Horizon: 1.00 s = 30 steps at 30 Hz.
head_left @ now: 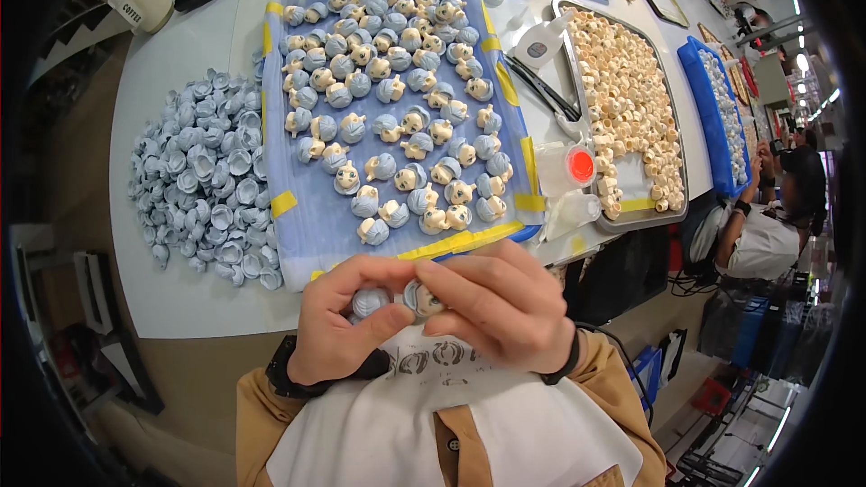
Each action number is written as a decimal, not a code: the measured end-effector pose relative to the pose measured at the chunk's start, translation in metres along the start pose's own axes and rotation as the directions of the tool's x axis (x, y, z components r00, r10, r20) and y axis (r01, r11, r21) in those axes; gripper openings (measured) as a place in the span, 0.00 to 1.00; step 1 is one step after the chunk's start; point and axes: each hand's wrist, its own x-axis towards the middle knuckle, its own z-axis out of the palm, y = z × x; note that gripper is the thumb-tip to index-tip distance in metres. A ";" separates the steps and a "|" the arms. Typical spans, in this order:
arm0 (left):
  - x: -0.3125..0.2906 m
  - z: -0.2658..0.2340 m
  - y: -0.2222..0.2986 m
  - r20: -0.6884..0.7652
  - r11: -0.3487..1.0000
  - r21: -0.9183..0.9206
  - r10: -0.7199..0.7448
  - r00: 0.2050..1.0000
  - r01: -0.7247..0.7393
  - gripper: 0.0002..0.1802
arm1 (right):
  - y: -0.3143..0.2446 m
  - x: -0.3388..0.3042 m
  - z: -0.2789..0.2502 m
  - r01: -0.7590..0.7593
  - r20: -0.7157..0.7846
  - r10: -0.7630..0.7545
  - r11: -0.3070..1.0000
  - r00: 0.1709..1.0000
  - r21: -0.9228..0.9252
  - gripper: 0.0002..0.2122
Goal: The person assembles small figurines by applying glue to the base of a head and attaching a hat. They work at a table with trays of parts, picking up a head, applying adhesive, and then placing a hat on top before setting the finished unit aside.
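Observation:
Close to my body, just off the table's near edge, both hands meet with fingers curled. My left hand [327,314] is closed round a pale blue, ridged doll hair piece [368,303]. Between the fingertips of my right hand [510,298] is a small doll head [428,299], its painted face partly showing and blue hair on its left side. My left thumb and fingertip also come up to this head. My fingers hide how the two pieces sit together. Beyond my hands, a tray [311,194] lined with bluish sheet and yellow tape bears many blue-haired doll heads [390,88].
Loose blue hair shells [203,176] are heaped at left. At right, a metal tray [683,140] holds cream-coloured head parts. Between the trays are tweezers [541,86], a white squeeze bottle [541,43] and a container with red contents [566,168]. A person [767,239] sits far right.

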 end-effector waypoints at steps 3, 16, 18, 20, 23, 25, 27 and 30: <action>-0.002 0.004 0.007 -0.009 0.977 -0.170 -0.130 0.991 0.127 0.28 | -0.008 0.007 0.014 -0.077 -0.042 0.076 0.997 0.996 -0.011 0.24; -0.009 -0.006 -0.004 -0.402 0.947 -0.198 0.158 0.902 -0.255 0.19 | 0.028 0.039 0.050 -0.202 -0.002 0.255 0.763 0.967 -0.614 0.22; -0.012 -0.008 -0.003 -0.303 0.987 -0.117 0.071 0.950 -0.111 0.23 | 0.017 0.033 0.029 -0.160 -0.052 0.154 0.868 0.987 -0.470 0.20; -0.019 -0.017 -0.010 -0.194 0.996 -0.075 0.022 0.981 -0.037 0.29 | 0.016 0.012 -0.006 -0.162 -0.136 0.122 0.930 0.983 -0.330 0.19; -0.023 -0.018 -0.015 -0.114 0.991 -0.116 0.052 0.992 -0.066 0.31 | 0.047 -0.034 -0.087 -0.563 -0.459 0.386 0.748 0.800 -0.353 0.12; -0.019 -0.015 -0.013 -0.115 0.992 -0.076 0.091 0.989 -0.100 0.30 | 0.092 -0.081 -0.139 -0.776 -0.552 0.558 0.333 0.620 -0.536 0.13; -0.013 -0.013 -0.011 -0.097 0.994 -0.017 0.105 0.990 -0.107 0.29 | 0.120 -0.120 -0.159 -0.784 -0.464 0.701 0.222 0.541 -0.580 0.12; -0.007 -0.007 -0.006 -0.071 0.995 0.097 0.012 0.997 -0.005 0.27 | 0.144 -0.136 -0.147 -0.756 -0.440 0.632 0.403 0.638 -0.516 0.09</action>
